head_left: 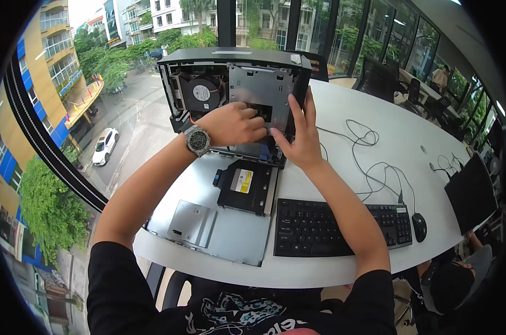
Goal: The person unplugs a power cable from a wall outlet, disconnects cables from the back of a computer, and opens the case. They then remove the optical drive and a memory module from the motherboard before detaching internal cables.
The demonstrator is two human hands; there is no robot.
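Note:
An opened desktop computer case (pixel 234 57) stands upright on the table, its inside facing me. My left hand (pixel 234 124), with a watch on the wrist, has its fingers curled at the cutout of the metal drive bracket (pixel 258 84); what they hold, if anything, is hidden. My right hand (pixel 302 137) grips the case's right edge, fingers stretched along the side and thumb on the front. Left of the bracket sits a round cooling fan (pixel 204 96). Below the hands, an optical drive (pixel 243 184) with a yellow-and-white label lies on the detached metal side panel (pixel 239 240).
A black keyboard (pixel 314 229) lies under my right forearm, with a mouse (pixel 419 227) beside it. Loose cables (pixel 370 167) curl over the white table (pixel 342 106). A dark monitor (pixel 471 192) stands at the right, near another person (pixel 451 285). Large windows border the left side.

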